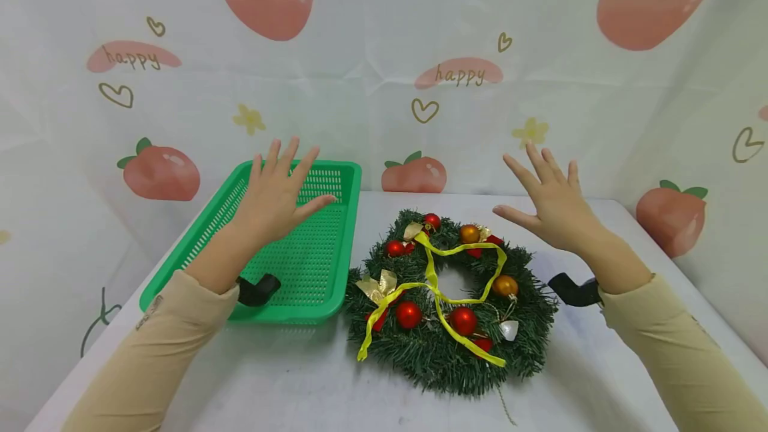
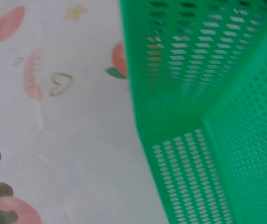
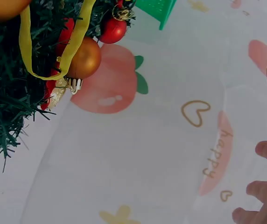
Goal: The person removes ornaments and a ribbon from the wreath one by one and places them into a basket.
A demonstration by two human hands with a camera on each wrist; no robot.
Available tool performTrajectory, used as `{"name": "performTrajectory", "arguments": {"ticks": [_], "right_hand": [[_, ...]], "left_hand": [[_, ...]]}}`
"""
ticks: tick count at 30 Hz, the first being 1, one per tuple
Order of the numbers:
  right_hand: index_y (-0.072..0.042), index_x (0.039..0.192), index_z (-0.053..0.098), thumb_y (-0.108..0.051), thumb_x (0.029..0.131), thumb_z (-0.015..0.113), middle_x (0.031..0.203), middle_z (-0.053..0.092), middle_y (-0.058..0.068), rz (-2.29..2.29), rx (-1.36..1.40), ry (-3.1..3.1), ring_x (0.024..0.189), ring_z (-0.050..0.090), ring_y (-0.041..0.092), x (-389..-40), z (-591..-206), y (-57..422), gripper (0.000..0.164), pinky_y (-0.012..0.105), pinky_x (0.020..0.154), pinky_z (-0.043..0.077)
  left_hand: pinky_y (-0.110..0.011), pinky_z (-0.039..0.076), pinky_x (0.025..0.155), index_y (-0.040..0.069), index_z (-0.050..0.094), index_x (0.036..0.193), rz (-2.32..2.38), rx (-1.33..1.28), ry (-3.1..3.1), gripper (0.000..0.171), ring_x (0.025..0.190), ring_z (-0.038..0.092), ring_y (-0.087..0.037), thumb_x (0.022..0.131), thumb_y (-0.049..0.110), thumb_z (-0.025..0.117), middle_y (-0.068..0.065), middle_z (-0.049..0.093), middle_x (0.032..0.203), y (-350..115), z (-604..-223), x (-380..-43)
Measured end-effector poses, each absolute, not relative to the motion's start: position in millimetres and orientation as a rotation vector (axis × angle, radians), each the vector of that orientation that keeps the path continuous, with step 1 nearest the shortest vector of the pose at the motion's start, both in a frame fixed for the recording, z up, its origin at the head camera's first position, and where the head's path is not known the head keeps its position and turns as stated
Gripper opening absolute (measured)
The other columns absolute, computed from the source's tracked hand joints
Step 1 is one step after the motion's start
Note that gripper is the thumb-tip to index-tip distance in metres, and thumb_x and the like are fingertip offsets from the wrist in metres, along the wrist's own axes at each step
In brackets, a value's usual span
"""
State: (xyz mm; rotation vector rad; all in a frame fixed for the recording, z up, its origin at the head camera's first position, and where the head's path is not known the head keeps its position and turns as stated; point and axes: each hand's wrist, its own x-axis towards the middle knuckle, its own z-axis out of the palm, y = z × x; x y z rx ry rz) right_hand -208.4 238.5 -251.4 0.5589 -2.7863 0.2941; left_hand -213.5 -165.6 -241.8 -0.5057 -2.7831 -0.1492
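Both hands are raised with fingers spread and hold nothing. My left hand (image 1: 273, 195) is in front of and above the green plastic basket (image 1: 351, 232), overlapping it in the head view. My right hand (image 1: 555, 209) is up to the right of a green Christmas wreath (image 1: 450, 372). Red baubles (image 1: 409, 315), orange baubles (image 1: 469, 234) and gold bows (image 1: 378, 285) decorate the wreath. A yellow ribbon (image 1: 433, 272) lies loosely across it, its two ends toward the front. In the right wrist view, fingertips (image 3: 264, 191) show at the right edge, apart from the wreath.
The wreath and basket stand side by side on a white table (image 1: 288, 379). Behind them hangs a white curtain (image 1: 360, 32) printed with peaches and hearts. A dark cord (image 1: 99, 317) hangs by the table's left edge. Black wrist mounts (image 1: 259, 291) stick out below both hands.
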Motion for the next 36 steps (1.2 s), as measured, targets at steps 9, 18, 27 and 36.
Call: {"name": "performTrajectory", "arguments": {"ticks": [9,18,27,36], "right_hand": [[-0.019,0.15,0.021,-0.036,0.086,0.066,0.156,0.007,0.021,0.546,0.754,-2.818,0.14,0.007,0.051,-183.8,-265.4,259.7,0.08,0.068,0.108,-0.011],[-0.017,0.147,0.027,-0.029,0.081,0.072,0.155,0.008,0.023,0.846,0.85,-2.94,0.137,0.011,0.053,-172.6,-301.2,275.9,0.081,0.073,0.105,0.003],[-0.014,0.146,0.03,-0.029,0.069,0.082,0.151,0.012,0.03,0.908,0.946,-2.971,0.132,0.019,0.058,-167.4,-331.9,284.7,0.094,0.077,0.088,0.028],[-0.007,0.144,0.03,-0.032,0.063,0.084,0.147,0.013,0.036,0.92,1.003,-2.955,0.129,0.022,0.058,-167.5,-351.0,286.6,0.1,0.074,0.088,0.032]], "left_hand": [[-0.061,0.016,0.113,0.012,0.028,0.147,-0.379,-0.818,-2.77,0.071,0.143,0.014,-0.044,0.091,0.042,0.058,-0.019,0.022,0.154,-145.7,-244.5,-180.6],[-0.051,0.034,0.11,0.015,0.041,0.141,-0.493,-1.123,-2.81,0.061,0.139,0.032,-0.032,0.091,0.047,0.054,-0.012,0.035,0.149,-112.8,-271.4,-145.2],[-0.042,0.041,0.106,0.014,0.048,0.136,-0.543,-1.371,-2.82,0.054,0.131,0.045,-0.023,0.092,0.046,0.053,-0.008,0.046,0.141,-89.9,-302.7,-129.7],[-0.038,0.045,0.102,0.018,0.049,0.134,-0.562,-1.398,-2.849,0.05,0.127,0.048,-0.02,0.092,0.044,0.054,-0.004,0.048,0.138,-77.2,-325.6,-125.9]]}}
